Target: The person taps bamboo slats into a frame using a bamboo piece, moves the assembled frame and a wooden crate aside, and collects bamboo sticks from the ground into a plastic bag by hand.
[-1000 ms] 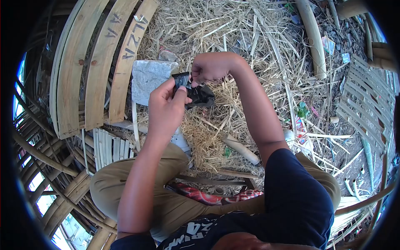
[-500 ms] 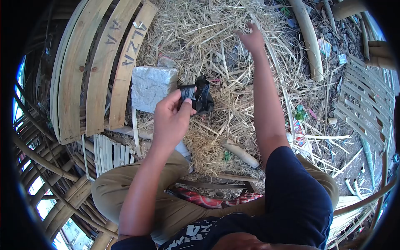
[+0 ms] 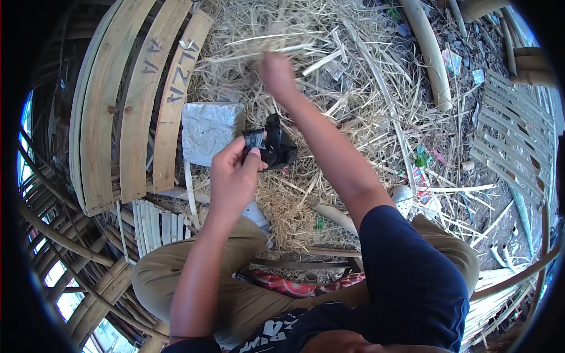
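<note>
My left hand pinches a crumpled black plastic bag between thumb and fingers, just right of a squared grey stone block. Shiny folds of the plastic stick out past the fingertips. Farther out, my right hand reaches over a litter of bamboo shavings. Motion smears its fingers, so whether they grip anything does not show. Long pale bamboo strips lie at or just beyond that hand.
Curved wooden slats with lettering stand left of the stone. A short bamboo piece lies before my lap. On the right are a thick bamboo pole and a slatted panel. Bamboo framework borders the lower left.
My right hand has swept left across the shavings, from the upper right to above the stone's right side. My left hand keeps the black plastic bag, slightly lower and left in view.
</note>
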`<state>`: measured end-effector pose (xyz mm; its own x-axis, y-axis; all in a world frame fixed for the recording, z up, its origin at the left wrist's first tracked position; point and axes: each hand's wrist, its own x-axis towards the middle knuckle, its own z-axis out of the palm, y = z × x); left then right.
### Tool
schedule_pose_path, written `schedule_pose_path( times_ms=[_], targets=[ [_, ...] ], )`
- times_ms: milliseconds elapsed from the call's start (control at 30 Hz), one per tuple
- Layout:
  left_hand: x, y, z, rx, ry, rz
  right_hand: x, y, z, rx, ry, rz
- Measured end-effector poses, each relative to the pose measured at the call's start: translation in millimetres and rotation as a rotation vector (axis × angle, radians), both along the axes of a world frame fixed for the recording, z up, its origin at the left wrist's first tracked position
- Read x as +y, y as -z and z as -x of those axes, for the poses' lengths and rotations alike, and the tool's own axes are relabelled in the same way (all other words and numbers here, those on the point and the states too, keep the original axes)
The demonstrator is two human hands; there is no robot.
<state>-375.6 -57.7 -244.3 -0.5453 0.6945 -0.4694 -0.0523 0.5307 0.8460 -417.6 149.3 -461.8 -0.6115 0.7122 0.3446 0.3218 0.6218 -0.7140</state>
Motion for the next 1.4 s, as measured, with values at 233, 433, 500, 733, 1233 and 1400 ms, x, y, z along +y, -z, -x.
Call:
schedule_pose_path(
  times_ms=[233, 433, 500, 733, 1233, 1400],
  targets=[
    [0.8, -2.2, -2.2, -0.011, -0.037, 0.009, -69.7, -58.3, 10.0, -0.036, -0.815, 0.227],
    [-1.9, -2.0, 0.5, -0.005, -0.019, 0.010, 23.3, -73.2, -41.0, 0.077, -0.402, 0.607],
    [-2.0, -2.9, 1.2, -0.002, -0.008, 0.022, 65.8, -46.1, -67.2, -0.152, 0.049, 0.322],
    [-1.9, -5.8, -3.1, -0.020, 0.019, 0.025, 132.6, 33.1, -177.9, -0.864, -0.206, -0.251],
    [16.0, -0.3, -14.0, -0.045, 0.057, 0.062, 138.9, 34.1, -198.5, -0.553, 0.362, -0.459],
    [23.0, 1.3, -15.0, -0.066, 0.064, 0.076, 90.3, 42.4, -141.3, -0.421, 0.353, -0.464]
  ],
)
